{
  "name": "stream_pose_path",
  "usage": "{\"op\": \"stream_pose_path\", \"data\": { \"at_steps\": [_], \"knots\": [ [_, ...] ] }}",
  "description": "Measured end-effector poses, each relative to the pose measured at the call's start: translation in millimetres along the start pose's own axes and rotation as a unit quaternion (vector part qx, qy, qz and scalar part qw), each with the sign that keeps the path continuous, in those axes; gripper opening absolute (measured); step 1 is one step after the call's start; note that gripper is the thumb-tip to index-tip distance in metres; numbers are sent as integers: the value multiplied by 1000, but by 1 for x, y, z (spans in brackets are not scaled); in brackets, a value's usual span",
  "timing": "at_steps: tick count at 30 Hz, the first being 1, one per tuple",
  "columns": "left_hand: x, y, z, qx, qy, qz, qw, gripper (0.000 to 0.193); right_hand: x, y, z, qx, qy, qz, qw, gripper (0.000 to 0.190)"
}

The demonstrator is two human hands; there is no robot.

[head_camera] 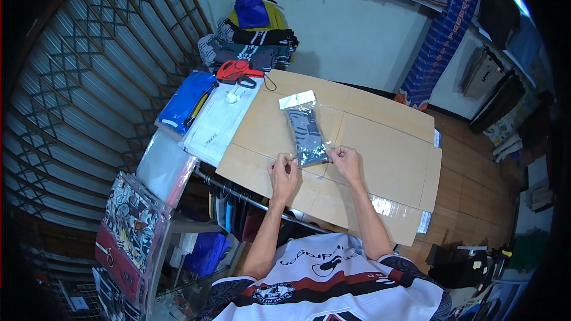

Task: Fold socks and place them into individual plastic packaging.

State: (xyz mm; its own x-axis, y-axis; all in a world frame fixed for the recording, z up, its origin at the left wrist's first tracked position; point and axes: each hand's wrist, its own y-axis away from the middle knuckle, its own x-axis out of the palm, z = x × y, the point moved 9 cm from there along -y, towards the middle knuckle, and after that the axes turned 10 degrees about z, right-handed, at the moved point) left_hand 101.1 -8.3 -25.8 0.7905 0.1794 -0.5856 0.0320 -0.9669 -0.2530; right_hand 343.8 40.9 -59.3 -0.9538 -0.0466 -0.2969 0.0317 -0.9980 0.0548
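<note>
A clear plastic packet with a white header (307, 131), holding folded grey-and-dark patterned fabric, lies on a flattened cardboard sheet (379, 138). My left hand (284, 174) pinches the packet's lower left corner between thumb and fingers. At its lower right corner, my right hand (345, 160) grips the plastic edge in the same way. The header end points away from me.
Left of the cardboard lie a red price-label gun (238, 72), a blue plastic package (187, 102) and a yellow-and-black cutter (198, 106). Folded clothes (254, 49) are stacked behind. Garments hang on a rail (250, 198) below the near edge.
</note>
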Motion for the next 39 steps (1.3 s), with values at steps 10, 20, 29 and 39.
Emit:
{"op": "stream_pose_path", "data": {
  "at_steps": [10, 20, 29, 39],
  "knots": [
    [6, 4, -22, 102, -28, 85, 991, 34, -8, -2, -15, 34, -8, -52, 998, 35],
    [-10, 3, -47, 122, -9, 26, 992, 34, -8, 28, -14, 2, -200, 25, 980, 42],
    [-71, -16, -189, 304, 35, 32, 951, 23, -49, 96, 40, -161, -7, -41, 986, 81],
    [18, -55, -44, -61, 317, 100, 941, 25, -75, 106, 49, 34, -29, -11, 999, 59]
  ]
}}
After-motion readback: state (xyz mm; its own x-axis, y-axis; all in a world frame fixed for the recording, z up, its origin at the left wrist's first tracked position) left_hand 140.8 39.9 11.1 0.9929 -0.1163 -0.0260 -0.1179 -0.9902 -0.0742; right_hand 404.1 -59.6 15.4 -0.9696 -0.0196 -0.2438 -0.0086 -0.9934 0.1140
